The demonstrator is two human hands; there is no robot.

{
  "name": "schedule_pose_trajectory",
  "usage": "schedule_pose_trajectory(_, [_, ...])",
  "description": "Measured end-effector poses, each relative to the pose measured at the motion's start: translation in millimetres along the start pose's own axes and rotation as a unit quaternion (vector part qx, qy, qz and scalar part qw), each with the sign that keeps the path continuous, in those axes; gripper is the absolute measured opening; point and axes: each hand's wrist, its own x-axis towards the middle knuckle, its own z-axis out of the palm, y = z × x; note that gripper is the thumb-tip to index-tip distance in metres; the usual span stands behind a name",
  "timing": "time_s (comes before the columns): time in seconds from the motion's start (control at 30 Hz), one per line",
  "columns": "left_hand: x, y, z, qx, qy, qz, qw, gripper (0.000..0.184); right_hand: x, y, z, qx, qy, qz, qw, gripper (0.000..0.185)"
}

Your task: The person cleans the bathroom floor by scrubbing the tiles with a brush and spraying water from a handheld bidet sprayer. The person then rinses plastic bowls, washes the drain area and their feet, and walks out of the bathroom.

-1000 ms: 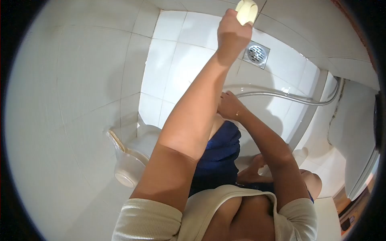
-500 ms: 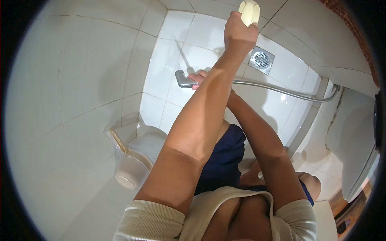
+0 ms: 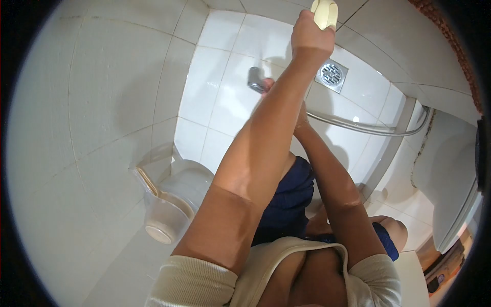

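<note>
My left hand (image 3: pixel 311 38) is wrapped around a cream-coloured object with a rounded top (image 3: pixel 325 14), held out near the upper wall; its underside is hidden. My right hand (image 3: pixel 267 87) is mostly behind the left forearm, with only fingertips and the wrist showing. Its fingers are closed on the grey handheld sprayer (image 3: pixel 255 80), whose head points to the left above white floor tiles (image 3: pixel 209 77). From behind that hand a metal hose (image 3: pixel 368 129) runs off to the right.
A square metal floor drain (image 3: pixel 331 74) lies right of the left wrist. A clear dipper (image 3: pixel 166 220) rests at a translucent basin (image 3: pixel 192 176) on the left. Tiled walls (image 3: pixel 117 92) rise around the floor. A white toilet (image 3: pixel 445 174) stands at the right, past a low ledge (image 3: pixel 391 153).
The sprayer came into view from behind the left forearm, then moved up and right with my right hand. My left hand shifted slightly right, still gripping the cream object.
</note>
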Motion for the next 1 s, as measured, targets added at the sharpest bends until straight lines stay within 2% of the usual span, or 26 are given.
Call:
schedule_pose_trajectory(0.03, [1.7, 1.5, -1.6, 0.017, 0.002, 0.001, 1.0, 0.037, -5.9, 0.3, -8.2, -0.017, 0.025, 0.043, 0.999, 0.036])
schedule_pose_trajectory(0.07, [1.6, 2.2, -5.7, 0.035, 0.006, 0.002, 0.999, 0.035, -13.0, 0.4, -17.4, -0.016, 0.022, 0.043, 0.999, 0.036])
schedule_pose_trajectory(0.13, [7.8, 2.1, -32.0, 0.028, -0.025, -0.018, 0.999, 0.036, -25.3, -8.5, -43.2, 0.006, -0.076, 0.054, 0.996, 0.036])
schedule_pose_trajectory(0.17, [14.7, 4.7, -51.0, 0.021, -0.061, -0.028, 0.998, 0.04, -33.2, -9.9, -53.1, 0.006, -0.077, 0.049, 0.996, 0.036])
schedule_pose_trajectory(0.2, [19.9, -3.0, -77.2, 0.111, 0.006, 0.007, 0.994, 0.037, -46.5, -11.3, -63.3, 0.017, -0.087, 0.051, 0.995, 0.036])
schedule_pose_trajectory(0.23, [-4.6, 16.4, -108.8, -0.009, -0.03, 0.012, 0.999, 0.03, -62.7, -11.3, -72.0, 0.029, -0.097, 0.057, 0.993, 0.035])
schedule_pose_trajectory(0.27, [-11.2, 13.2, -134.8, 0.004, -0.016, 0.044, 0.999, 0.034, -77.2, -8.5, -79.6, 0.027, -0.095, 0.06, 0.993, 0.035])
schedule_pose_trajectory(0.3, [-2.5, -12.5, -162.2, 0.104, 0.097, -0.005, 0.99, 0.028, -90.8, -3.7, -86.7, 0.019, -0.086, 0.065, 0.994, 0.036])
schedule_pose_trajectory(0.33, [-8.7, -32.0, -184.2, 0.13, 0.133, 0.014, 0.983, 0.029, -103.1, -0.3, -92.7, 0.01, -0.078, 0.071, 0.994, 0.036])
schedule_pose_trajectory(0.37, [-11.6, -58.8, -204.4, 0.231, 0.15, -0.003, 0.961, 0.03, -112.3, 1.3, -97.7, 0.007, -0.076, 0.075, 0.994, 0.036])
schedule_pose_trajectory(0.47, [4.2, -205.1, -264.9, 0.32, 0.235, -0.11, 0.911, 0.034, -124.4, -4.3, -105.0, 0.021, -0.073, 0.111, 0.991, 0.035])
schedule_pose_trajectory(0.5, [6.3, -236.6, -270.4, 0.316, 0.233, -0.108, 0.913, 0.034, -125.2, -4.5, -103.8, 0.016, -0.07, 0.112, 0.991, 0.035])
schedule_pose_trajectory(0.53, [9.4, -262.8, -273.6, 0.356, 0.281, -0.067, 0.889, 0.034, -124.7, -3.2, -100.9, 0.021, -0.072, 0.102, 0.992, 0.036])
schedule_pose_trajectory(0.57, [16.8, -280.0, -270.9, 0.393, 0.326, -0.024, 0.859, 0.034, -123.8, -1.1, -98.8, 0.024, -0.072, 0.093, 0.993, 0.036])
schedule_pose_trajectory(0.6, [25.3, -284.5, -263.3, 0.286, 0.285, -0.043, 0.914, 0.032, -122.0, -1.5, -102.3, 0.031, -0.067, 0.094, 0.993, 0.038])
schedule_pose_trajectory(0.67, [35.8, -246.6, -209.6, 0.239, 0.271, -0.136, 0.922, 0.028, -117.4, 8.6, -102.5, 0.018, -0.061, 0.107, 0.992, 0.038])
schedule_pose_trajectory(0.7, [60.0, -285.7, -197.7, 0.198, 0.136, -0.12, 0.963, 0.028, -118.9, 8.6, -98.9, 0.013, -0.06, 0.117, 0.991, 0.038])
schedule_pose_trajectory(0.73, [57.1, -297.1, -154.4, 0.25, 0.057, 0.047, 0.965, 0.025, -114.9, 6.2, -97.5, 0.002, -0.064, 0.144, 0.988, 0.038])
schedule_pose_trajectory(0.77, [45.0, -305.0, -100.4, 0.382, 0.038, 0.06, 0.922, 0.028, -114.9, 4.2, -94.2, -0.001, -0.071, 0.142, 0.987, 0.038])
schedule_pose_trajectory(0.87, [-1.8, -289.9, -15.1, 0.345, -0.041, 0.111, 0.931, 0.045, -102.6, 4.9, -92.6, 0.02, -0.036, 0.109, 0.993, 0.039])
schedule_pose_trajectory(0.93, [-5.5, -291.0, -10.7, 0.289, 0.043, 0.104, 0.951, 0.045, -98.2, -2.0, -104.6, 0.023, -0.046, 0.123, 0.991, 0.039])
schedule_pose_trajectory(0.97, [9.0, -294.1, -45.2, 0.317, 0.147, 0.188, 0.918, 0.036, -97.1, -2.6, -109.1, 0.033, -0.054, 0.136, 0.989, 0.04])
schedule_pose_trajectory(1.0, [26.1, -256.8, -86.7, 0.325, 0.131, 0.012, 0.936, 0.028, -99.7, 0.5, -107.6, 0.029, -0.052, 0.144, 0.988, 0.04])
